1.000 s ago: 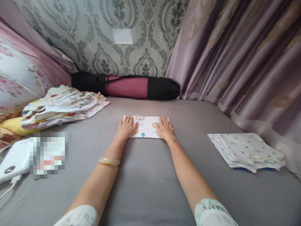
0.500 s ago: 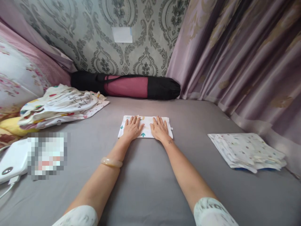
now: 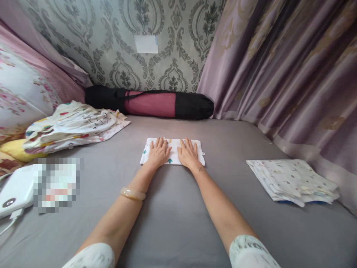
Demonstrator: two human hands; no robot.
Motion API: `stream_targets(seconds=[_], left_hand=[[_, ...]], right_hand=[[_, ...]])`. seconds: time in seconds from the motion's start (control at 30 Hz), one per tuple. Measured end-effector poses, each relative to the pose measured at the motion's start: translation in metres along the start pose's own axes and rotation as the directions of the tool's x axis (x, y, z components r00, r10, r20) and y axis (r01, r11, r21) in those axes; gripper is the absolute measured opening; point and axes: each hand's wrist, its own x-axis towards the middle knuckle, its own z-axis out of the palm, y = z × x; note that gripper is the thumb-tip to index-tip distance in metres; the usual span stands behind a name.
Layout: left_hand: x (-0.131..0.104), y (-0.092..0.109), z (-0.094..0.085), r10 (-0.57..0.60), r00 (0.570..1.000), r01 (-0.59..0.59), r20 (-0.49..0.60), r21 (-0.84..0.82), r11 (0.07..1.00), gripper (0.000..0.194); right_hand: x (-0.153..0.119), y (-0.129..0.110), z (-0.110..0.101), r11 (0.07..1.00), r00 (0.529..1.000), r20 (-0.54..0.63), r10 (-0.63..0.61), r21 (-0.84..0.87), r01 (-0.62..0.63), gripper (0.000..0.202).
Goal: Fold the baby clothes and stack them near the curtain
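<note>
A white folded cloth [image 3: 174,156] with small green and yellow prints lies flat on the grey sheet [image 3: 178,208]. It is a neat rectangle with a small tag at its right edge. My left hand [image 3: 158,152] rests palm down on its left part, fingers stretched out. On its right part lies my right hand [image 3: 188,152], also flat with fingers extended. Both hands cover portions of the cloth, and neither grips it.
A heap of printed cloths [image 3: 80,124] sits at the left, near a white power bank [image 3: 19,190] with a cable and a blurred-out item. At the right is a folded white cloth stack [image 3: 292,180]. A black and pink long bag [image 3: 150,103] lies along the wall.
Both hands have shifted very slightly inward on the cloth. The camera view has tilted up a little; the cloth itself stays in place.
</note>
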Motion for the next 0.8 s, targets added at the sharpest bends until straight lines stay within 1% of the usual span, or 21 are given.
stream_targets(seconds=[0.07, 0.17, 0.27, 0.43, 0.53, 0.6, 0.67, 0.73, 0.8], left_hand=[[0.0, 0.006, 0.001, 0.043, 0.999, -0.043, -0.019, 0.0, 0.999, 0.056], [-0.001, 0.013, 0.004, 0.097, 0.994, -0.097, 0.047, -0.003, 0.995, 0.056], [-0.001, 0.014, 0.007, 0.101, 0.991, -0.102, 0.084, 0.004, 0.995, 0.056], [-0.002, 0.014, 0.005, 0.104, 0.991, -0.104, 0.084, -0.006, 0.995, 0.056], [-0.002, 0.013, 0.004, 0.099, 0.992, -0.096, 0.077, -0.044, 0.994, 0.055], [0.0, 0.01, 0.004, 0.097, 0.993, -0.089, 0.061, -0.111, 0.99, 0.051], [0.005, 0.003, 0.004, 0.083, 0.997, -0.079, 0.006, -0.231, 0.97, 0.047], [0.01, -0.007, 0.002, 0.008, 0.996, -0.04, -0.086, -0.377, 0.926, 0.044], [0.015, -0.018, -0.002, -0.115, 0.981, 0.022, -0.156, -0.501, 0.865, 0.042]], right_hand=[[0.0, -0.004, 0.0, 0.999, 0.999, -0.02, -0.035, 0.001, 0.035, 0.054], [-0.001, -0.006, 0.002, 0.998, 0.998, 0.009, -0.058, 0.01, 0.058, 0.053], [-0.001, -0.006, 0.005, 0.999, 0.998, 0.032, -0.051, 0.009, 0.051, 0.052], [0.0, -0.005, 0.008, 0.999, 0.998, 0.041, -0.043, 0.002, 0.042, 0.053], [0.0, -0.004, 0.008, 0.999, 0.998, 0.045, -0.045, -0.002, 0.045, 0.054], [0.001, -0.004, 0.007, 0.999, 0.998, 0.053, -0.043, -0.005, 0.043, 0.054], [0.003, -0.007, 0.004, 0.999, 0.997, 0.067, -0.033, -0.01, 0.034, 0.054], [0.005, -0.014, 0.0, 0.999, 0.997, 0.075, -0.029, -0.013, 0.03, 0.055], [0.007, -0.024, -0.004, 0.999, 0.997, 0.066, -0.048, -0.002, 0.049, 0.055]])
